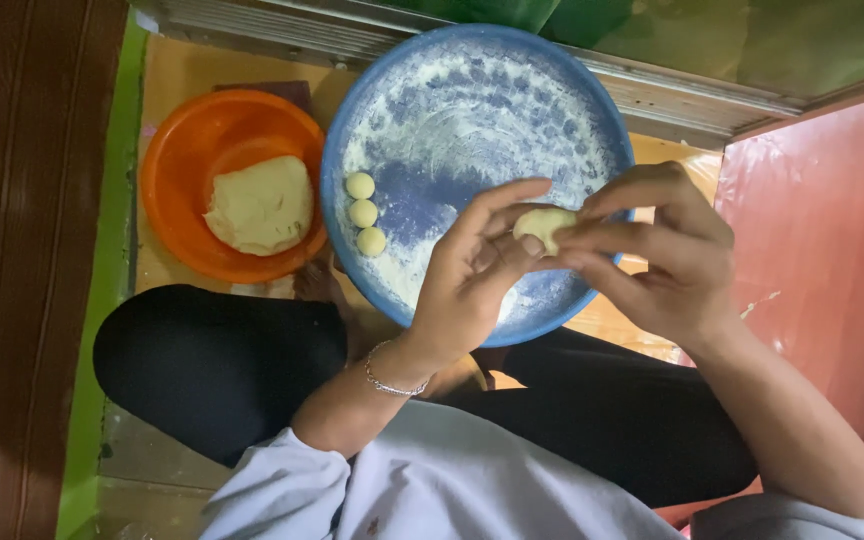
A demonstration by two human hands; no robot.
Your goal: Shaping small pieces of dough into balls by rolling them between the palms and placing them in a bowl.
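On a yellow floor (pixel 177 70), both hands' fingers (pixel 512 215) pinch a dough piece (pixel 542 222) above the floured blue tray (pixel 472 110).

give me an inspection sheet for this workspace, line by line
surface: tan floor, the person seated cross-legged on it
job's things: small pale dough piece pinched between both hands over the round blue flour-dusted tray; three small pale dough balls lined up near the tray's left rim; pale dough lump in the round orange plastic bowl left of the tray
clutter: nothing seen
grip: left hand and right hand both closed on the dough piece with fingertips
cables: nothing seen
surroundings: brown wood panel at left, pink sheet at right, metal rail beyond the tray
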